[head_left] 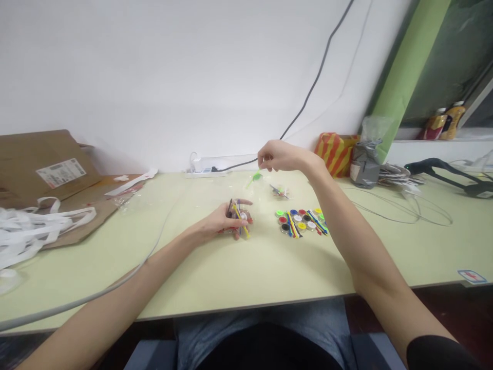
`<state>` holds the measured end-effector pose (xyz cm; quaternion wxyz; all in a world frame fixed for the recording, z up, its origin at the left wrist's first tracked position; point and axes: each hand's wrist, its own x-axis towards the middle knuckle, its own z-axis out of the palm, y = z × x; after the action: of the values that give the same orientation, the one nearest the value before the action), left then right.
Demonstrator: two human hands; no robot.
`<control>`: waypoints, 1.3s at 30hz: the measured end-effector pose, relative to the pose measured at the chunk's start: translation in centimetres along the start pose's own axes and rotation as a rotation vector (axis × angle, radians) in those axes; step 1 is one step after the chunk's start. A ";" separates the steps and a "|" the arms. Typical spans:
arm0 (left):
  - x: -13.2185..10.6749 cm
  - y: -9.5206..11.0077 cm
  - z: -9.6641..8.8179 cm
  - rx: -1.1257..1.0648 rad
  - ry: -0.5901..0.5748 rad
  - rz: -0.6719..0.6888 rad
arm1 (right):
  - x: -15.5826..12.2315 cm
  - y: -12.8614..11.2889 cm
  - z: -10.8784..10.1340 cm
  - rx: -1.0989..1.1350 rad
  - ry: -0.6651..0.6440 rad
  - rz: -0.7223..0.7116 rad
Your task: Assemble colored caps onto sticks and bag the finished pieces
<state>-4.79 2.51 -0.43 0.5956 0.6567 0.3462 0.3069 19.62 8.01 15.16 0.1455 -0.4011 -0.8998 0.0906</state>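
Note:
My left hand (225,218) is closed around a cluster of small parts above the table. A yellow strip (241,220), a dark strip and a few clear, red and white pieces stick out between its fingers. My right hand (272,155) is raised higher, near the wall, with its fingers pinched together. Just below those fingertips hangs a bright green piece (256,177), blurred, with a thin tail. To the right lies a group of round coloured discs (298,218) in clear rims, with bundles of coloured strips (292,224) among them. Behind it sits a small cluster of coloured parts (280,192).
A cardboard box (46,164) and white straps (34,226) occupy the left. By the wall is a power strip (206,172) with a black cable. A grey cord (127,280) crosses the left forearm. Striped bag (334,154), grey bag (364,167) and wires stand right.

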 end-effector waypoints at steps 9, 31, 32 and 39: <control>-0.2 0.1 0.2 0.010 -0.006 0.001 | 1.0 -0.4 1.2 0.056 -0.250 -0.093; 0.0 0.1 0.5 0.021 -0.024 0.010 | 1.7 -0.8 2.6 0.053 -0.364 -0.096; 0.0 0.2 0.5 0.025 -0.028 0.017 | 1.8 -0.9 2.7 0.068 -0.360 -0.099; 0.0 0.7 0.7 0.072 -0.076 0.030 | 1.9 -0.8 2.1 0.020 -0.001 -0.142</control>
<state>-4.16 2.06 0.21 0.5796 0.6941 0.3242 0.2779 17.16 8.77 13.75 0.1552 -0.3347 -0.9251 0.0894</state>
